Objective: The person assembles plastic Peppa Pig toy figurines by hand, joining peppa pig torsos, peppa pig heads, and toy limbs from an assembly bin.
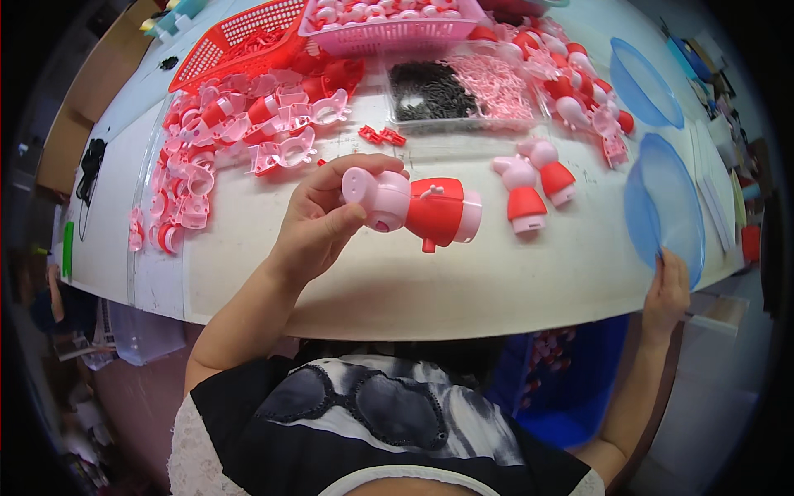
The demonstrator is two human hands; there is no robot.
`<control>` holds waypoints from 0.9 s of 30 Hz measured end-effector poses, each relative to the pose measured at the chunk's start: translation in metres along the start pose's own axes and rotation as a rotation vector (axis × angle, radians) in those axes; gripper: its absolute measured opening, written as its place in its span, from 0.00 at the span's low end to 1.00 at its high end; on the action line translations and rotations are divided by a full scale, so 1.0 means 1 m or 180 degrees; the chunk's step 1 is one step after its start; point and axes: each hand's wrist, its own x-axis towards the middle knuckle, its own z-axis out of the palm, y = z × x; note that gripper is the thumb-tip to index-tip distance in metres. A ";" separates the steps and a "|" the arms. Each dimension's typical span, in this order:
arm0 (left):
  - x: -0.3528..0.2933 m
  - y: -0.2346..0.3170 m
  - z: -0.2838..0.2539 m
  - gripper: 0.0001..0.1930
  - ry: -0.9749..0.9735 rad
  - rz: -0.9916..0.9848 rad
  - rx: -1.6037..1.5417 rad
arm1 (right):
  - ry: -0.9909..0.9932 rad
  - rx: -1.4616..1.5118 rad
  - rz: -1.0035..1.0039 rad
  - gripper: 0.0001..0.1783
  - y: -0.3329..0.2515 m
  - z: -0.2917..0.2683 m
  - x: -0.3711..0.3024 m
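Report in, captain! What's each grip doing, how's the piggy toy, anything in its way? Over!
Left grip holds red-dressed pink pig figurine by head, sideways above table. Right grip at edge of blue basin. Two similar figurines lie right, not touching it.

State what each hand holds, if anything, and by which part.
Left hand: pink-and-red toy figure, by its pink head. Right hand: at the near edge of the blue basin; grip unclear.

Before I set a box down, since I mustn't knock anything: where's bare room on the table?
Bare table: the near edge between left forearm and nearer blue tray, in front of the two toy figures; and between left parts pile and that forearm. Crowded: far side, with red basket, pink basket, clear tray and right parts pile.
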 end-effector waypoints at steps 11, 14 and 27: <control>-0.023 0.024 0.021 0.23 -0.0316 0.0093 0.0929 | 0.0026 0.1115 -0.0076 0.33 -0.070 -0.008 0.044; -0.027 0.031 0.016 0.22 -0.0423 0.0247 0.1115 | -0.0464 0.2670 -0.0515 0.35 -0.150 -0.020 0.073; -0.039 0.065 -0.030 0.47 0.0032 0.1012 0.0403 | -0.0755 0.3921 -0.1094 0.31 -0.294 0.005 0.122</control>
